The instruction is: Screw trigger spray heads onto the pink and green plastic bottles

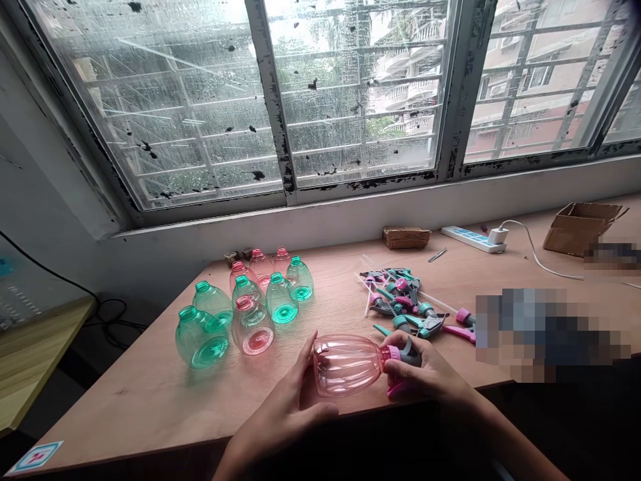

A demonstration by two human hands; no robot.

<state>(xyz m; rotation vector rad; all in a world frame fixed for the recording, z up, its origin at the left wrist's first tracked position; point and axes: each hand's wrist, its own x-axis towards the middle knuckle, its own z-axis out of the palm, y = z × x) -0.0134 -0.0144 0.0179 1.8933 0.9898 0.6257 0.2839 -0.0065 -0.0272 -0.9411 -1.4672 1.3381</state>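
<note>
A clear pink spray bottle (346, 365) lies sideways above the table's front edge. My left hand (293, 394) cups its base, thumb below and fingers behind. At the neck, my right hand (433, 367) grips the grey and pink spray head (406, 354), which sits at the bottle's mouth; whether it is screwed tight I cannot tell. Left of my hands stand several open-necked bottles, green ones (203, 341) and pink ones (254, 327). Beyond my right hand is a pile of loose spray heads (400, 294) with thin dip tubes.
At the back of the wooden table (135, 394) are a brown package (406, 238), a white power strip (473, 239) with a plugged cable, and an open cardboard box (575, 230). A blurred patch covers the right side. Windows (350, 100) rise behind.
</note>
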